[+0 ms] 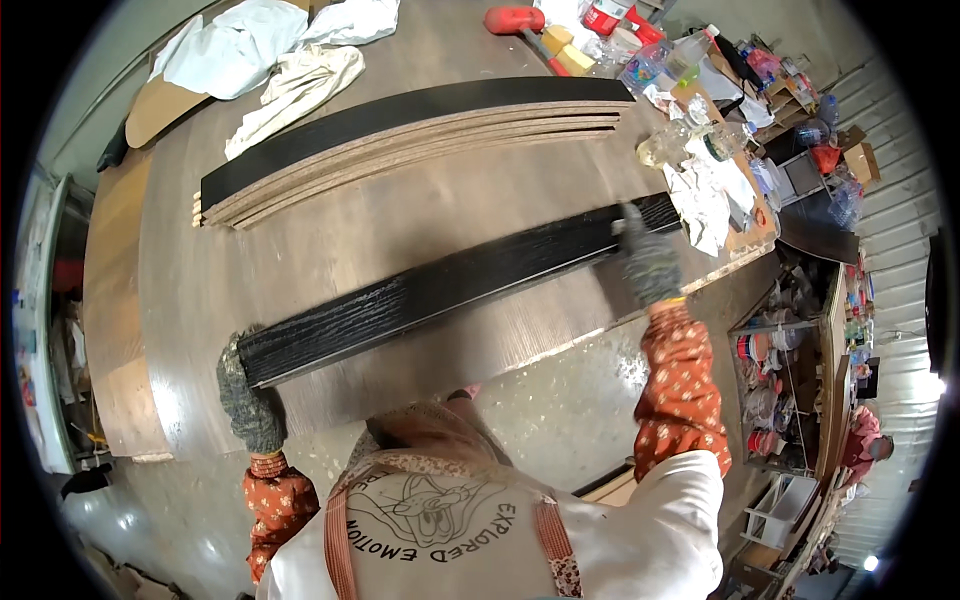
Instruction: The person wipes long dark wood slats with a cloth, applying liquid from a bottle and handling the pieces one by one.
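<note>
A long black board (430, 278) with visible wood grain lies slantwise across the brown worktable (420, 190); part of its surface shines. My left hand (248, 395), in a dark grey knit glove, grips the board's left end, fingers wrapped round the edge. Over toward the right end, my right hand (648, 262), gloved alike, is at the board's near edge. Motion smears its fingers, so I cannot make out whether it holds anything. Beyond lies a stack of similar boards (420, 118), the top one black, with pale particleboard edges.
Crumpled white cloths (290, 95) lie at the back left. A red-handled tool (515, 20), bottles (690, 55) and sponges crowd the back right. White rags (708, 205) and a clear jar (665, 148) sit near the table's right corner. Shelves (775, 350) stand right; a person (862, 445) is farther off.
</note>
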Motion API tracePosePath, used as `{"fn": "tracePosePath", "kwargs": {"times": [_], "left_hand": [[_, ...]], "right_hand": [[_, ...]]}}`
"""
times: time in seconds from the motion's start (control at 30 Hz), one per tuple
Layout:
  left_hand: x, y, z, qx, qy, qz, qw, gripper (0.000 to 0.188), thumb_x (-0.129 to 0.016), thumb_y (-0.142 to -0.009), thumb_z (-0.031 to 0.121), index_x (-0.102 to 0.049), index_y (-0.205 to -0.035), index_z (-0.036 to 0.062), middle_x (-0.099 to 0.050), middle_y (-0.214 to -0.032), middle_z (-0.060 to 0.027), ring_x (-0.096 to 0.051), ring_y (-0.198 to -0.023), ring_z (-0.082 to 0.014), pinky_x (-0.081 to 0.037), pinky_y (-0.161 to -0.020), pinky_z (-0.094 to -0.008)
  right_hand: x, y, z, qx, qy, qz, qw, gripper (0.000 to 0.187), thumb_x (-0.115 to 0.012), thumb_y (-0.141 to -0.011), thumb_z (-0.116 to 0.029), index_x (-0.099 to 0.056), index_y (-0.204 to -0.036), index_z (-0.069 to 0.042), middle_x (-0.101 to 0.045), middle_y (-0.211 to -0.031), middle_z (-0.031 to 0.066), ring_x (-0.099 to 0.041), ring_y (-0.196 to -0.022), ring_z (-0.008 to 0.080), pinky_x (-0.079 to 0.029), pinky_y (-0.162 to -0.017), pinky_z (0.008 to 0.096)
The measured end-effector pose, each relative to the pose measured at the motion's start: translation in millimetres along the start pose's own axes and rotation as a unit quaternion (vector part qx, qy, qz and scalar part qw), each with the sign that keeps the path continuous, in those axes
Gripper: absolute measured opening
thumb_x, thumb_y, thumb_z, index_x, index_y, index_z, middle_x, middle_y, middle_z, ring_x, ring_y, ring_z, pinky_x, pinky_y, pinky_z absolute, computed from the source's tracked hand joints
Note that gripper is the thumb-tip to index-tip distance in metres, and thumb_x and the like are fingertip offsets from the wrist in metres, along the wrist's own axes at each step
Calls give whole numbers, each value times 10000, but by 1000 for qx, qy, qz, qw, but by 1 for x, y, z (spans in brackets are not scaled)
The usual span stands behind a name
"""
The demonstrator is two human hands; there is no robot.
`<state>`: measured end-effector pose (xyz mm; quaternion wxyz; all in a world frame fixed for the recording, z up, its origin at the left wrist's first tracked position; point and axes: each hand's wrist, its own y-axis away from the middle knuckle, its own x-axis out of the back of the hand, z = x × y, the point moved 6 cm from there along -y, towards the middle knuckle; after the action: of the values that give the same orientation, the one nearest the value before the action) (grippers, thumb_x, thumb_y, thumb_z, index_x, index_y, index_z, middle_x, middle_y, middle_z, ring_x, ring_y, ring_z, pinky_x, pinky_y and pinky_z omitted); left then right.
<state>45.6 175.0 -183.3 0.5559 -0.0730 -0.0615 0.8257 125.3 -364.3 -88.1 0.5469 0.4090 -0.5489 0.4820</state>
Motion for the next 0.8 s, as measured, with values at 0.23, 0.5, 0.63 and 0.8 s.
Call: {"fn": "tracePosePath", "kwargs": {"times": [0.23,0.5,0.63,0.8], "left_hand": [[-2,0,14,-80,-141,-4,987,348,-426,-995,238,-506,-1218,-16,-596,-1177,-144,-544,-1132,-239,-389,-1026,-390],[-11,5,35,-232,-434,-33,870,328,-452,-887,-30,-555,-1192,33,-618,-1150,-135,-548,-1129,-317,-414,-997,-420],[-14,3,36,-247,-428,-69,867,382,-435,-851,-18,-545,-1215,21,-598,-1194,-159,-534,-1139,-339,-391,-1013,-425],[-6,1,22,-238,-386,-63,889,403,-421,-842,-31,-546,-1221,24,-592,-1205,-157,-527,-1146,-347,-394,-1005,-426]], "right_hand": [[3,25,-53,117,-42,42,991,507,-516,-915,-247,-366,-1393,-174,-582,-572,133,-597,-507,306,-448,-493,445],[-5,30,-77,166,-35,68,983,447,-461,-947,-221,-390,-1389,-221,-586,-604,150,-605,-547,319,-448,-511,460],[-2,21,-50,68,-15,34,997,490,-513,-906,-183,-380,-1377,-165,-607,-628,140,-604,-547,320,-459,-509,437],[-12,77,-195,235,-98,54,966,650,-649,-802,-277,-398,-1371,-87,-622,-687,121,-561,-473,290,-436,-451,427]]}}
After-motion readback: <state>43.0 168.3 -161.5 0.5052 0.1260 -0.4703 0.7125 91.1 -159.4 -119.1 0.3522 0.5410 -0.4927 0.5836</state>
